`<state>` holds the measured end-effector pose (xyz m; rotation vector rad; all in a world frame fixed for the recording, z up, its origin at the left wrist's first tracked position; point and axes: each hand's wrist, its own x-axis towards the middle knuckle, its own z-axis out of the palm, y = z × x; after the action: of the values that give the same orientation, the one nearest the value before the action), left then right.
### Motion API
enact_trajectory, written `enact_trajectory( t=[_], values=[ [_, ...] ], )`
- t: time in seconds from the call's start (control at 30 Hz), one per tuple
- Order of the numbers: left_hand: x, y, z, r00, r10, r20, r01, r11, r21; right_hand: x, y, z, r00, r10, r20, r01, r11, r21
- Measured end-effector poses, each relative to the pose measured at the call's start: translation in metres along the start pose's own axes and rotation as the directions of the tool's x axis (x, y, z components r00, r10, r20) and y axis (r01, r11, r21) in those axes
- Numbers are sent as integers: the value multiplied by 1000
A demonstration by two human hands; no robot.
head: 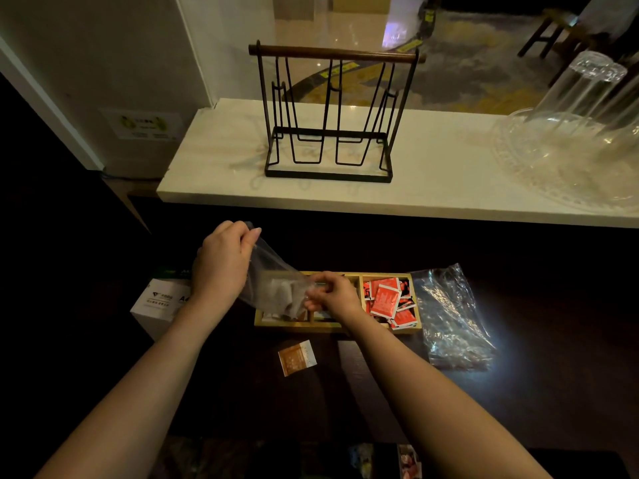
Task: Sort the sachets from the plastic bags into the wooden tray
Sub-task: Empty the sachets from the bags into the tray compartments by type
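Observation:
A wooden tray (pixel 301 327) with compartments lies on the dark counter. Its right compartment holds several red sachets (pixel 389 300). My left hand (pixel 221 267) pinches the top of a clear plastic bag (pixel 273 288) and lifts it above the tray's left compartment. Pale sachets show through the bag. My right hand (pixel 333 295) grips the bag's lower end over the tray's middle. One orange-brown sachet (pixel 296 357) lies loose on the counter in front of the tray.
A crumpled plastic bag (pixel 449 316) lies right of the tray. A white box (pixel 160 302) stands to its left. On the raised white ledge behind stand a black wire rack (pixel 328 112) and clear glassware (pixel 581 133).

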<state>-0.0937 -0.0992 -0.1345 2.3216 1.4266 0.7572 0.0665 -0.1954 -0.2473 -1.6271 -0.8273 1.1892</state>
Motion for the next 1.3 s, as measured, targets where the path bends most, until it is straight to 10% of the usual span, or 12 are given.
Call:
enact_trajectory(
  t=[0.37, 0.67, 1.0, 1.3],
  values=[
    [4, 12, -20, 997, 51, -60, -54, 996, -64, -4, -15, 0, 999, -17, 42, 13, 995, 103],
    [8, 8, -31, 997, -45, 64, 72, 848, -525, -16, -29, -37, 978, 74, 197, -153, 893, 423],
    [-11, 10, 16, 988, -151, -25, 124, 887, -445, -26, -28, -68, 996, -50, -73, 76, 914, 398],
    [-25, 8, 49, 998, 64, 18, -56, 951, -304, -39, 9, -97, 914, -42, -404, 153, 957, 247]
  ],
)
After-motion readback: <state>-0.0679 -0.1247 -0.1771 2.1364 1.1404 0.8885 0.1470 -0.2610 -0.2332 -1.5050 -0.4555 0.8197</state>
